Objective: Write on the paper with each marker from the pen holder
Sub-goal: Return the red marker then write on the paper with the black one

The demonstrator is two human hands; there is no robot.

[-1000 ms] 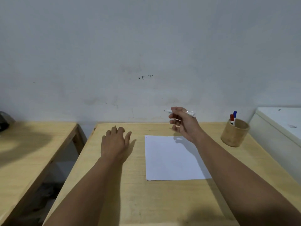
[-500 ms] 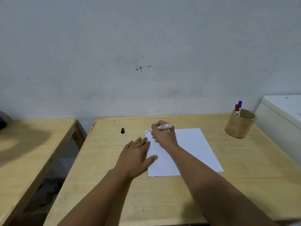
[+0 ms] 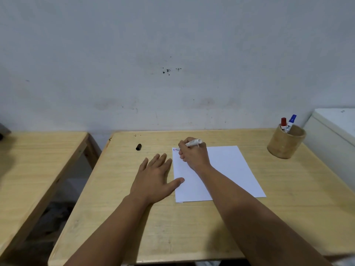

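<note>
A white sheet of paper (image 3: 230, 169) lies on the wooden desk (image 3: 192, 227). My right hand (image 3: 194, 155) grips a white marker (image 3: 193, 143) with its tip at the paper's top left corner, where small blue and red marks show. My left hand (image 3: 155, 177) rests flat with spread fingers beside the paper's left edge, thumb on the sheet. A black cap (image 3: 138, 147) lies on the desk to the left. At the right back stands a round wooden pen holder (image 3: 286, 143) with a red-capped marker (image 3: 283, 123) and a blue-capped marker (image 3: 292, 120) in it.
A second wooden table (image 3: 38, 160) stands to the left across a narrow gap. A white cabinet (image 3: 334, 131) sits right of the desk, next to the pen holder. A grey wall rises directly behind the desk.
My right hand came down from the air with the marker to the paper's top left corner. My left hand slid right from over the black cap to the paper's edge.
</note>
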